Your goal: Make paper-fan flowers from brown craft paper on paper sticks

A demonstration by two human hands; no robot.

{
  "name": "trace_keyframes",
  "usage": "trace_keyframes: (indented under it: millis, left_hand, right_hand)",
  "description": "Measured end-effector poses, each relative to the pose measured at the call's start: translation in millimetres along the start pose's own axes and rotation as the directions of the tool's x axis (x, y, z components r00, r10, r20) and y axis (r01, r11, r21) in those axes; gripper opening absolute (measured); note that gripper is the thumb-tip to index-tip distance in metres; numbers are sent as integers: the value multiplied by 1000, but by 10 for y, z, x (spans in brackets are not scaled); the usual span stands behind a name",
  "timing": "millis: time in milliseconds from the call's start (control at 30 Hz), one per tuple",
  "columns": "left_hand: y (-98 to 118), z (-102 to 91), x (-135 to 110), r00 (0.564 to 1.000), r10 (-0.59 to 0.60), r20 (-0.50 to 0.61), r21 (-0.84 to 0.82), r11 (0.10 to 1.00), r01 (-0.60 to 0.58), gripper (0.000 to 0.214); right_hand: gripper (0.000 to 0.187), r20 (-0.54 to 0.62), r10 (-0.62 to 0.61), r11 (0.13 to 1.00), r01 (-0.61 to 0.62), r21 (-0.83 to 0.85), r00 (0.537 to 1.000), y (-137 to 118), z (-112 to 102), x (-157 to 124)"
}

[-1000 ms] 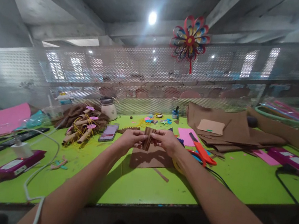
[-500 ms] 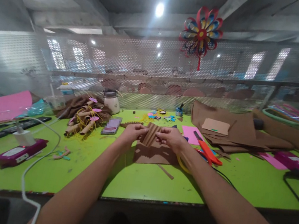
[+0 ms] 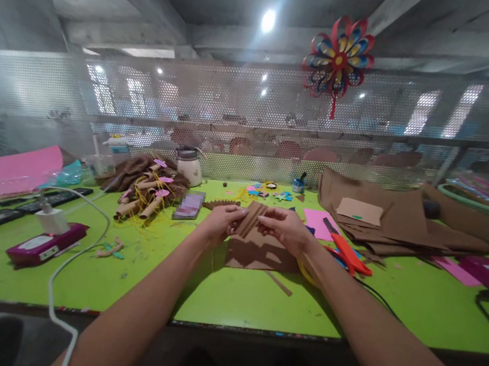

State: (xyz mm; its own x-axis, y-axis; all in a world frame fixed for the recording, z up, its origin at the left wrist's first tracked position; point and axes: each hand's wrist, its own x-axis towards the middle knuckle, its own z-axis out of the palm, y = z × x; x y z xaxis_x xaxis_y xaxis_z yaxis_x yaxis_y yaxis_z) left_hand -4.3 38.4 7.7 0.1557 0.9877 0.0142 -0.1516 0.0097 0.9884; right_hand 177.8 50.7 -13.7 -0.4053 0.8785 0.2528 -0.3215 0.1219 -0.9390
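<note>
Between my two hands is a small piece of brown paper folded into pleats (image 3: pixel 251 222), raised above the table. My left hand (image 3: pixel 224 220) pinches its left edge, and my right hand (image 3: pixel 283 226) pinches the right edge. Under them a flat brown paper sheet (image 3: pixel 254 257) lies on the green table (image 3: pixel 233 301), partly in my hands' shadow. A thin brown strip (image 3: pixel 278 284) rests by the sheet's front edge. Just right of my right wrist are scissors with orange-red handles (image 3: pixel 350 255). Behind my left hand lies another zigzag-edged brown piece (image 3: pixel 222 203).
Rolled brown tubes with yellow string (image 3: pixel 147 197) and a phone (image 3: pixel 189 205) are at left. A purple power strip (image 3: pixel 47 244) trails a white cable (image 3: pixel 52 294). Large brown sheets (image 3: pixel 374 196) are stacked at right. A pale jug (image 3: pixel 188 168) stands at the back.
The whole scene has shifted slightly right as the camera turned. The pleated paper looks narrower and more slanted between my fingers; both hands keep their hold.
</note>
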Motion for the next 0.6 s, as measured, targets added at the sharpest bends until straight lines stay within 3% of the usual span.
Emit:
trace_keyframes:
  millis: [133, 233, 300, 500, 600]
  left_hand:
    - [7, 8, -39, 983, -99, 153, -131, 984, 119, 14]
    - [10, 7, -52, 951, -122, 283, -172, 969, 175, 15]
    - [13, 2, -57, 928, -107, 356, -190, 964, 185, 14]
    - [-13, 15, -73, 879, -121, 461, -127, 972, 200, 17]
    - [-69, 41, -54, 863, -191, 467, -29, 973, 230, 21]
  right_hand:
    - [28, -23, -96, 991, 97, 89, 995, -135, 37, -62]
    - [47, 24, -139, 985, 136, 106, 990, -243, 31, -100]
    - [51, 78, -150, 986, 143, 91, 986, -302, 17, -117]
    - [41, 107, -253, 953, 267, -146, 962, -341, 6, -138]
    - [16, 166, -231, 937, 265, -226, 959, -291, 22, -126]
